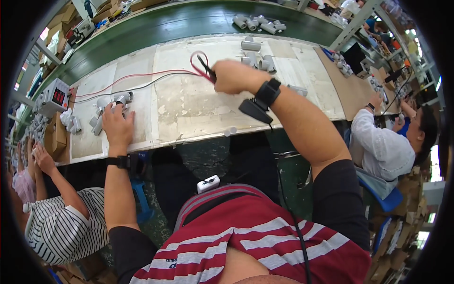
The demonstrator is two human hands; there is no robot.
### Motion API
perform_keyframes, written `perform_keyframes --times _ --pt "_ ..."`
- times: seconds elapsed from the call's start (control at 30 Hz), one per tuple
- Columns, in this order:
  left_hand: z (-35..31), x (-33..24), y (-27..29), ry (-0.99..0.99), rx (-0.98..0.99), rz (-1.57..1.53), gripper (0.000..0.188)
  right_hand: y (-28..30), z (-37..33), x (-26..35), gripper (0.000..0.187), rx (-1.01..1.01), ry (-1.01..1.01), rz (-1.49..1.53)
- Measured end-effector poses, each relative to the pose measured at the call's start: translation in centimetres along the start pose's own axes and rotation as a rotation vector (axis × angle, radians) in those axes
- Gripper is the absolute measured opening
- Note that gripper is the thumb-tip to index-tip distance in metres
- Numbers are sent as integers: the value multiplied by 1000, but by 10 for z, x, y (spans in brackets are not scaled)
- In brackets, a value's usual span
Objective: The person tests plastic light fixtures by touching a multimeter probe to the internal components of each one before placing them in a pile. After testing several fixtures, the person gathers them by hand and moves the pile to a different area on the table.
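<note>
My right hand (235, 77) is closed around red and black wire leads (203, 71) above the middle of the table, with a loop of red wire standing up beyond the fist. The leads run left across the worktop to a small white power supply box (53, 98) with a red lit display. On the left of the table, my left hand (117, 127) rests with fingers apart against a cluster of grey cylindrical parts (97, 124). Its fingertips touch those parts, and none is seen lifted. Both wrists wear black bands.
More grey cylinders (266, 63) stand at the table's far right, and others lie on the green conveyor belt (189, 29) behind. A cardboard box (56, 132) is at the left end. Co-workers sit on both sides: a striped shirt (66, 225) left, a white sleeve (378, 142) right.
</note>
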State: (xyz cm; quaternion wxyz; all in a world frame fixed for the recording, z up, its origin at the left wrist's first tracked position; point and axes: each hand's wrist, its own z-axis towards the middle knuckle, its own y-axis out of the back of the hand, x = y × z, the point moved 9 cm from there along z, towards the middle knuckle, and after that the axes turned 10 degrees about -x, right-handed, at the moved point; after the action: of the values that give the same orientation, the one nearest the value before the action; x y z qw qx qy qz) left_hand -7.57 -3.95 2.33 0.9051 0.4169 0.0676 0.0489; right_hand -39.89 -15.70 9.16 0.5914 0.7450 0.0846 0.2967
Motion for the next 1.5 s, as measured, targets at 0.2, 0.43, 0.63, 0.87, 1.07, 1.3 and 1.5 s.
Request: perform_keyframes --times 0.2,0.43,0.63,0.87,1.07,1.3,1.5 --pt "29 -107 22 -42 -116 -291 39 -77 -27 -35 15 164 101 -291" --pt "103 -184 -35 -149 153 -656 42 -37 -38 -61 18 156 91 -364" --pt "188 -241 -118 -400 329 -595 61 88 39 -161 49 -262 -66 -93" --pt "292 -324 -243 -315 337 -335 89 116 188 -310 75 -500 -221 -380" --pt "329 -347 -305 -325 797 -265 74 93 266 -275 52 -380 20 -351" --pt "335 -329 -337 -338 958 -371 60 67 304 -277 37 -356 -342 -215" --pt "312 -335 -267 -556 770 -503 54 66 278 -277 42 -252 -185 168"
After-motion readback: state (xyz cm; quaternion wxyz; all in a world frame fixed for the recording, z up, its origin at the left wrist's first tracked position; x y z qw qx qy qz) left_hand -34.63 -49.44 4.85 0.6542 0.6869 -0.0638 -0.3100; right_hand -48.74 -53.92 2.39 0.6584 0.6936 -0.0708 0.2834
